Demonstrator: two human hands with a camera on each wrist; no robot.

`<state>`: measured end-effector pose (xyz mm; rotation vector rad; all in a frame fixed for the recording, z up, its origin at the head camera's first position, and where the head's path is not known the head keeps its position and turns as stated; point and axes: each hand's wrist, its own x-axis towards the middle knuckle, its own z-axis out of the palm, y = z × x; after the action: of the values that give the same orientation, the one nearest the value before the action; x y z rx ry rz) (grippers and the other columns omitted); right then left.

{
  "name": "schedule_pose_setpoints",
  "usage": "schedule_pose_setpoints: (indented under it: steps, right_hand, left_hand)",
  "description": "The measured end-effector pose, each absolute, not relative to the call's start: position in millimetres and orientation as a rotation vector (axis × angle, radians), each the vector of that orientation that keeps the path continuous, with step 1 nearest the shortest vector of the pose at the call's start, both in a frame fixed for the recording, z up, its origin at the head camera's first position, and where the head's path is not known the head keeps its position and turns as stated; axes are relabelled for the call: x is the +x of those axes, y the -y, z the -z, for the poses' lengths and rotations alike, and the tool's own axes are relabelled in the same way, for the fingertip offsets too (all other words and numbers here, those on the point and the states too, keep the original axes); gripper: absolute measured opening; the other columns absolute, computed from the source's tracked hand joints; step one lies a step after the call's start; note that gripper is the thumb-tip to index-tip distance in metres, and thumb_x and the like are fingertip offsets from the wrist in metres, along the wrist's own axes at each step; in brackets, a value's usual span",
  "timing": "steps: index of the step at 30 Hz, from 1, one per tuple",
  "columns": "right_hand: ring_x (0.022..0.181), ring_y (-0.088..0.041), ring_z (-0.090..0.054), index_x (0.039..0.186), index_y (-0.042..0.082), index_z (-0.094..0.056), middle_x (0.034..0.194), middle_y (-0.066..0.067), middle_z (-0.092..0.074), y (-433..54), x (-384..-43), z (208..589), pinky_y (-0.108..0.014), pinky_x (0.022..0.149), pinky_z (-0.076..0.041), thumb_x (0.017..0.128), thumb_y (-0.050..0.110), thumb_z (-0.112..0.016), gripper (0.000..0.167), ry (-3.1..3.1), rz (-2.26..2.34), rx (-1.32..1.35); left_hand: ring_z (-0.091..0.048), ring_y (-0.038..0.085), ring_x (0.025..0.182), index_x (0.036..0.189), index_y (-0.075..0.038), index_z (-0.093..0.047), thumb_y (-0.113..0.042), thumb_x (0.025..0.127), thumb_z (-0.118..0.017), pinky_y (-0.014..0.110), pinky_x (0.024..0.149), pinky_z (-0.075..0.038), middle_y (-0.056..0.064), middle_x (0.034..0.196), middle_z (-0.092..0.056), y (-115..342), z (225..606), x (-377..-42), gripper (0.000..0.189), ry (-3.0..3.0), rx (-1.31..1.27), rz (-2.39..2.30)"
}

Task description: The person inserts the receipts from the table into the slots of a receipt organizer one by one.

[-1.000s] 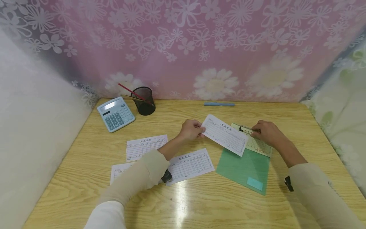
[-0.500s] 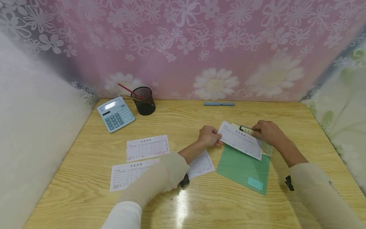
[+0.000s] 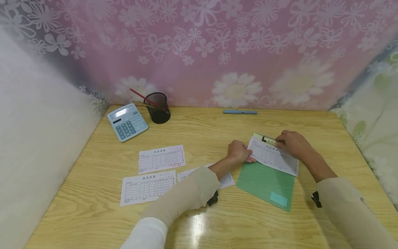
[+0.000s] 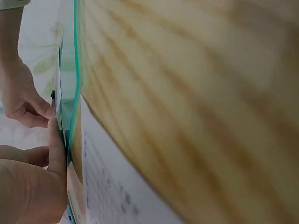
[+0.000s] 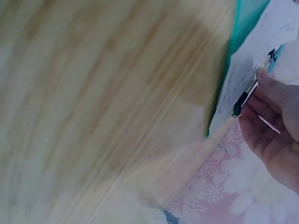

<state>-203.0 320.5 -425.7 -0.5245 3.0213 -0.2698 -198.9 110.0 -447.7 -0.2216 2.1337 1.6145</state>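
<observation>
A white printed form [image 3: 271, 155] lies over the upper part of a green clipboard [image 3: 262, 180], its top edge right at the metal clip [image 3: 266, 139]. My left hand [image 3: 238, 152] pinches the form's left edge, thumb on top and fingers underneath. With thumb and fingers, my right hand [image 3: 292, 143] grips the clip at the board's top; the right wrist view shows the clip [image 5: 247, 95] with the form [image 5: 238, 79] beside it. A strip of yellowish paper [image 3: 258, 135] shows behind the form at the top left corner.
Left of the board lie more forms: one at the back [image 3: 161, 159], one in front [image 3: 147, 188], and one partly under my left arm [image 3: 228, 181]. A blue calculator [image 3: 127, 122], a black mesh pen cup [image 3: 160, 112] and a blue pen [image 3: 240, 112] are along the back.
My left hand has moved right with the white form, bringing it over the yellowish sheet and up to the clip. The right hand stays at the clip.
</observation>
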Motion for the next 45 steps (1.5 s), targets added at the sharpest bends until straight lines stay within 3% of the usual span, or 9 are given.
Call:
schedule_pose_setpoints:
  steps: [13,20,36,45]
  right_hand:
    - [0.065,-0.016,-0.050,0.103,-0.008,-0.068,0.081,-0.010,-0.057,-319.8,-197.7,429.6,-0.033,0.059,-0.044,0.088,0.008,-0.064,0.022,-3.065,0.263,-0.608]
    - [0.066,-0.017,-0.052,0.104,-0.007,-0.068,0.082,-0.009,-0.057,-320.4,-197.0,428.6,-0.035,0.062,-0.046,0.089,0.007,-0.063,0.021,-3.064,0.256,-0.603]
    - [0.066,-0.017,-0.051,0.105,-0.007,-0.068,0.082,-0.010,-0.058,-316.8,-198.1,428.1,-0.036,0.063,-0.046,0.090,0.009,-0.063,0.023,-3.055,0.221,-0.535]
    - [0.066,-0.018,-0.052,0.104,-0.007,-0.068,0.081,-0.010,-0.059,-316.8,-197.9,430.7,-0.037,0.062,-0.047,0.089,0.010,-0.064,0.023,-3.074,0.216,-0.547]
  left_hand:
    - [-0.069,0.021,0.053,0.098,0.005,-0.067,-0.003,0.085,-0.068,0.023,0.048,-0.055,0.011,0.053,-0.067,-118.2,445.7,-203.7,0.015,-2.259,-0.219,-1.495]
    - [-0.068,0.019,0.050,0.084,0.002,-0.067,-0.004,0.086,-0.067,0.022,0.048,-0.054,0.009,0.052,-0.066,-120.8,444.8,-204.6,0.007,-2.303,-0.206,-1.484]
    - [-0.062,0.009,0.041,0.073,-0.003,-0.065,-0.012,0.088,-0.066,0.013,0.036,-0.039,0.003,0.048,-0.065,-126.6,440.3,-205.1,0.018,-2.530,-0.138,-1.315]
    - [-0.061,0.006,0.039,0.067,-0.005,-0.067,-0.014,0.088,-0.067,0.015,0.040,-0.043,0.000,0.047,-0.064,-129.9,436.7,-203.6,0.022,-2.628,-0.141,-1.255]
